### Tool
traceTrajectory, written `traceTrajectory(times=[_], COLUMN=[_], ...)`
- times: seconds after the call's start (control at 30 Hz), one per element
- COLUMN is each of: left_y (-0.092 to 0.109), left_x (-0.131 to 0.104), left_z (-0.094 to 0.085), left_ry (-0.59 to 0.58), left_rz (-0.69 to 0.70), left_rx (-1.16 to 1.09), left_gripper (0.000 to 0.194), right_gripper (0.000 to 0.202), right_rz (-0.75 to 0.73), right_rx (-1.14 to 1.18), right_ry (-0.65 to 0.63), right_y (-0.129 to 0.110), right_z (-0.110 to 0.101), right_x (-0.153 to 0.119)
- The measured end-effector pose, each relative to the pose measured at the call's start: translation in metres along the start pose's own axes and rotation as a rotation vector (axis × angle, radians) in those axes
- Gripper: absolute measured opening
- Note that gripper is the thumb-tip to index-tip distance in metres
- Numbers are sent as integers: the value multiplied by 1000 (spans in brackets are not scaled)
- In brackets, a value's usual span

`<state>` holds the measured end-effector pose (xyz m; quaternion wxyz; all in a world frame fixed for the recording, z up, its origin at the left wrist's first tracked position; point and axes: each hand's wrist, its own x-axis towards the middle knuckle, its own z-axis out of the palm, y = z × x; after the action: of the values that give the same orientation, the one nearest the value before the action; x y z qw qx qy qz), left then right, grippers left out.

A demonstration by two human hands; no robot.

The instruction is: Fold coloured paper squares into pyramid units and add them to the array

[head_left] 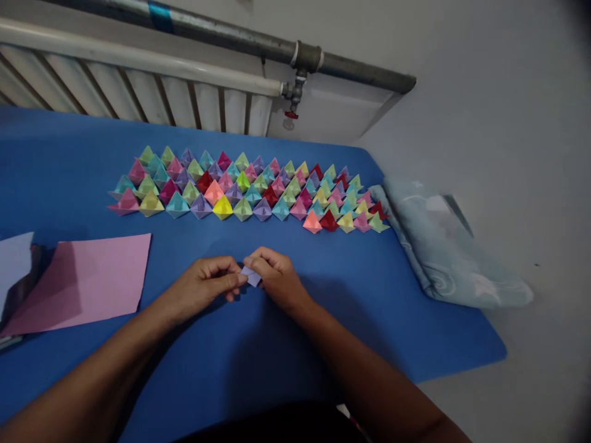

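Radiator, metal pipe, patterned blanket

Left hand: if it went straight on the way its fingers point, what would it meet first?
Past the purple paper it pinches, the left hand would likely meet the right hand first, which holds that paper too; exact depth is unclear from one view.

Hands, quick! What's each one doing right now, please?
Left hand: closed, fingers pinching the small folded lavender paper.
Right hand: closed, holding the other side of the same lavender paper.
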<state>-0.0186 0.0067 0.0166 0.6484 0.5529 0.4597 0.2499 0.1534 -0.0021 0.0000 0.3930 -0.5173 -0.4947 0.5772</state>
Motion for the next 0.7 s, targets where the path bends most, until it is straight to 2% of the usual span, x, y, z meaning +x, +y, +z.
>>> traceTrajectory(times=[0.13,0.27,0.4,0.53,0.7], left_y=[2,3,1,-1,-1], left_x=[1,1,0,1,3], left_z=[1,2,2,4,5], left_ry=[123,202,206,166,218], left_rz=[41,65,85,39,39], left_rx=[-94,-131,-126,-104,-125], left_gripper=[29,28,29,30,33], right_gripper=[29,23,23,25,21], right_rz=[101,47,53,65,25], right_rx=[147,102,120,90,9], right_ry=[-64,-88,-51,-35,-14], right_y=[0,0,-1,0,3], right_z=[-4,-1,3,1,1], right_x=[-1,-6,-6,-4,-4])
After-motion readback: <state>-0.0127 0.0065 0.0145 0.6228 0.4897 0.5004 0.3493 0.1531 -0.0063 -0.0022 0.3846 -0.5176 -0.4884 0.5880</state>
